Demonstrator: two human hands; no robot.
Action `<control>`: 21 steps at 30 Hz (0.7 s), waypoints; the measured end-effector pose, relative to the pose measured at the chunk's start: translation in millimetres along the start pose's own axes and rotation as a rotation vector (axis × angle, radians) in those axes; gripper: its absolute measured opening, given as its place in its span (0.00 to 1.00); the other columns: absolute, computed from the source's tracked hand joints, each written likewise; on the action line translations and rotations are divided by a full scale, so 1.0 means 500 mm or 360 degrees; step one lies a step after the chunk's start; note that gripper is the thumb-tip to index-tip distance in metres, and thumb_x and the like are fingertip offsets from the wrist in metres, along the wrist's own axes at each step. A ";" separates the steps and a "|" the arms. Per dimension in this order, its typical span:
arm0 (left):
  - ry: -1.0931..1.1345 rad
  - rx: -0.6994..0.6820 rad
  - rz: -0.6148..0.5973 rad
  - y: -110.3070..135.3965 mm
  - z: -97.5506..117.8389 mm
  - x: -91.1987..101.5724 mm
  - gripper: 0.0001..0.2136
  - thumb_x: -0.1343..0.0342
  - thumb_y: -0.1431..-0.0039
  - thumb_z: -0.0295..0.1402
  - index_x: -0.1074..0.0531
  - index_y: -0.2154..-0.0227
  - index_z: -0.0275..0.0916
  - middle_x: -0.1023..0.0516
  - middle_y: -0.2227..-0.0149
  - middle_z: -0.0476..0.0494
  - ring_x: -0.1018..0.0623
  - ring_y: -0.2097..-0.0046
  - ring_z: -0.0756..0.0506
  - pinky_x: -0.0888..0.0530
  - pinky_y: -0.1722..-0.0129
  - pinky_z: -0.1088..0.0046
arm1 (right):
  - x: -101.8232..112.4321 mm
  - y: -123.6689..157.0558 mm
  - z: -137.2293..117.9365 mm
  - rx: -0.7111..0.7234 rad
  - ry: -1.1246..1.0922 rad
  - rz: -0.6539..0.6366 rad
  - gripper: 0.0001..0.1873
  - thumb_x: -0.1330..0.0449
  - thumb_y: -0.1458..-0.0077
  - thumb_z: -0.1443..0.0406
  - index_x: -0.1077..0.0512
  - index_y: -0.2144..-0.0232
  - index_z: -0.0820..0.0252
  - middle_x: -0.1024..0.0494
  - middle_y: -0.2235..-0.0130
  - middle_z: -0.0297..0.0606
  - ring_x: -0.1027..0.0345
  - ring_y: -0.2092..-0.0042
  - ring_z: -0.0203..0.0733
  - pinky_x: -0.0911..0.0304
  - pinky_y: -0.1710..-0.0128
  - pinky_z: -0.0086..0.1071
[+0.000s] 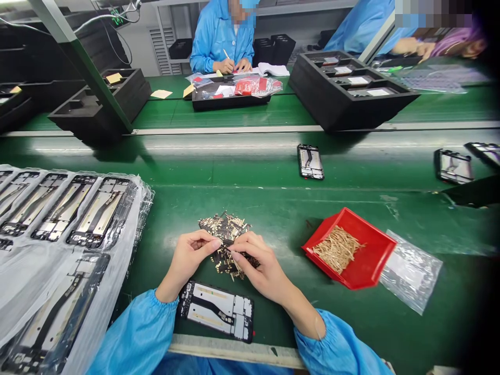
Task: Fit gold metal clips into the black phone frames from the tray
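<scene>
A loose pile of small black and gold flat parts [224,225], which look like tiny flex cables, lies on the green bench. Over it, my left hand [194,251] has thumb and index finger pinched together. My right hand [260,260] pinches close beside it, fingertips almost meeting the left ones. A small dark part [226,248] shows between the fingertips; its exact shape is too small to make out. Just below my hands lies a phone frame [219,311], with a black ribbon cable running across its silvery inside.
Right of the pile is a red scoop tray [375,260] of small tan pieces, partly over a clear plastic bag [414,276]. A tray [135,208] of phone frames fills the left. Beyond runs a belt [234,156] with phone frames; a co-worker [222,36] writes across it.
</scene>
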State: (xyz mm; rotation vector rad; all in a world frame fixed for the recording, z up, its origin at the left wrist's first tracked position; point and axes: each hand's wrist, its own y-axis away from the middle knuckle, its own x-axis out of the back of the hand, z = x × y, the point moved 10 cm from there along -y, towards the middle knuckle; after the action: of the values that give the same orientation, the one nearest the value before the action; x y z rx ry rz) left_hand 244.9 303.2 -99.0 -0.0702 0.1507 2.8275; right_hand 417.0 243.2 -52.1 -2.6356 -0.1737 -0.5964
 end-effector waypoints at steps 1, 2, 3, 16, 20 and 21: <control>-0.0025 -0.0018 -0.0006 -0.001 0.001 -0.001 0.11 0.25 0.38 0.41 0.12 0.67 0.38 0.14 0.66 0.43 0.18 0.64 0.47 0.21 0.62 0.74 | -0.001 0.000 0.001 -0.0004 -0.0013 0.0002 0.08 0.41 0.24 0.69 0.22 0.52 0.53 0.21 0.58 0.37 0.26 0.56 0.44 0.37 0.54 0.42; -0.0053 -0.0042 -0.0013 -0.001 0.004 -0.003 0.09 0.26 0.37 0.40 0.12 0.63 0.39 0.13 0.63 0.43 0.17 0.64 0.47 0.21 0.61 0.74 | -0.002 0.001 0.002 -0.0009 -0.0033 0.0005 0.08 0.41 0.24 0.69 0.22 0.52 0.53 0.21 0.58 0.37 0.26 0.56 0.44 0.36 0.53 0.41; -0.0084 -0.0073 -0.0022 -0.001 0.008 -0.007 0.08 0.27 0.36 0.38 0.11 0.59 0.40 0.11 0.57 0.41 0.16 0.61 0.46 0.20 0.59 0.73 | -0.002 0.001 0.002 -0.0015 -0.0061 0.0011 0.08 0.40 0.24 0.69 0.21 0.53 0.53 0.20 0.58 0.37 0.26 0.56 0.44 0.35 0.53 0.41; -0.0106 -0.0119 -0.0104 0.030 0.029 -0.073 0.15 0.36 0.27 0.42 0.12 0.49 0.38 0.12 0.43 0.35 0.15 0.40 0.35 0.22 0.34 0.58 | 0.002 0.000 -0.016 0.0083 0.0105 0.0185 0.07 0.41 0.25 0.69 0.22 0.55 0.53 0.18 0.62 0.36 0.25 0.59 0.44 0.36 0.56 0.40; 0.0190 -0.0115 0.0259 0.054 0.056 -0.016 0.18 0.38 0.25 0.49 0.14 0.56 0.38 0.11 0.58 0.39 0.13 0.54 0.40 0.17 0.44 0.62 | 0.089 0.033 -0.053 0.0032 0.0428 0.0380 0.09 0.41 0.25 0.71 0.22 0.52 0.55 0.17 0.61 0.36 0.25 0.59 0.45 0.38 0.56 0.41; 0.0294 -0.0069 0.0334 0.065 0.057 0.003 0.18 0.35 0.28 0.50 0.14 0.56 0.38 0.13 0.62 0.41 0.14 0.58 0.42 0.16 0.49 0.64 | 0.133 0.054 -0.065 0.0018 0.0555 0.0499 0.10 0.41 0.26 0.72 0.21 0.51 0.54 0.17 0.60 0.37 0.25 0.59 0.45 0.37 0.55 0.41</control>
State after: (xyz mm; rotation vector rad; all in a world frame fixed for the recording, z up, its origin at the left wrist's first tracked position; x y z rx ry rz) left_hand 232.4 275.9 -67.8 -0.3446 0.1451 3.0308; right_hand 470.0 206.3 -7.1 -2.4282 0.3327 -0.9209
